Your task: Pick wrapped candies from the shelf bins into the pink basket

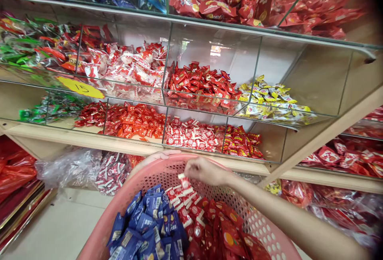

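Observation:
A pink perforated plastic basket [101, 228] fills the lower middle of the view. My left hand [160, 157] grips its far rim, with the arm running along the outside of the left wall; part of the fingers is hidden. Over the inside of the basket, my right hand [202, 170] is closed in a pinch, with a red-and-white wrapped candy [184, 181] at its fingertips. Beneath lie more red-and-white candies [187, 206]. Blue candy packets [149, 228] heap up on the left, and red packets with an orange fruit print [229, 232] on the right.
Glass-divided shelves stand ahead, holding red-and-white candies [194, 134], orange-red candies [137, 120], red candies [200, 80] and yellow packets [269, 94]. A yellow price tag [80, 87] reads 15. Clear plastic bags [72, 168] lie below the wooden shelf edge [89, 140].

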`<state>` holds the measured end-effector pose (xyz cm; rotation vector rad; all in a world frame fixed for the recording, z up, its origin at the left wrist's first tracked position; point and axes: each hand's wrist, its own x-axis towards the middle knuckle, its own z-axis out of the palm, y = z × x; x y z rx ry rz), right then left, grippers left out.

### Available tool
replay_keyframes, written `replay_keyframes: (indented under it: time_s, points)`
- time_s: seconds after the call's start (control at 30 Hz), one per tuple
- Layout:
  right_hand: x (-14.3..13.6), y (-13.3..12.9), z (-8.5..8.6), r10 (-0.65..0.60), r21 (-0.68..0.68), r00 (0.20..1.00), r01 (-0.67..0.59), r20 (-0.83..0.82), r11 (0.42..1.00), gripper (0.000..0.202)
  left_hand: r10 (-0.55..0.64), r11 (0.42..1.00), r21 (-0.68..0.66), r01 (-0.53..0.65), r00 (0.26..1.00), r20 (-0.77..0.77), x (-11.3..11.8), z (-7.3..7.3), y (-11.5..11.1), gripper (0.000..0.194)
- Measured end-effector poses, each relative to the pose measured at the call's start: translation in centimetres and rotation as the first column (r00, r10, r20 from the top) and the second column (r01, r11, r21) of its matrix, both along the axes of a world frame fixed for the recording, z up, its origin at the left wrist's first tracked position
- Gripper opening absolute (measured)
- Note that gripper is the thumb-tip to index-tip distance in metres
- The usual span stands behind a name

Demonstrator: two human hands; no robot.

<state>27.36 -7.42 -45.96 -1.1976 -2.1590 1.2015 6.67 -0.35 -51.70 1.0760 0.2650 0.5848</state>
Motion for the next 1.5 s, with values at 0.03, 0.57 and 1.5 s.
replay_keyframes:
  time_s: [0.03,0.57,1.5]
  points:
    - [0.0,-0.4,-0.8,0.046,-0.05,0.997,-0.043,0.065,0.998,0.011,0.03,0.999,-0.02,-0.031,0.999,-0.039,-0.2,-0.3,0.1,0.043]
    - [-2.3,-0.9,-0.6,0.033,0.191,0.939,-0.103,0.342,0.976,0.024,0.044,0.99,-0.131,-0.054,0.996,-0.077,-0.5,0.3,-0.5,0.04]
    - [-3.7,10.2,1.7,-0.622,0.041,0.759,0.627,0.192,0.778,0.028,-0.065,0.987,-0.143,0.073,0.996,0.058,0.6,2.0,-1.3,0.042]
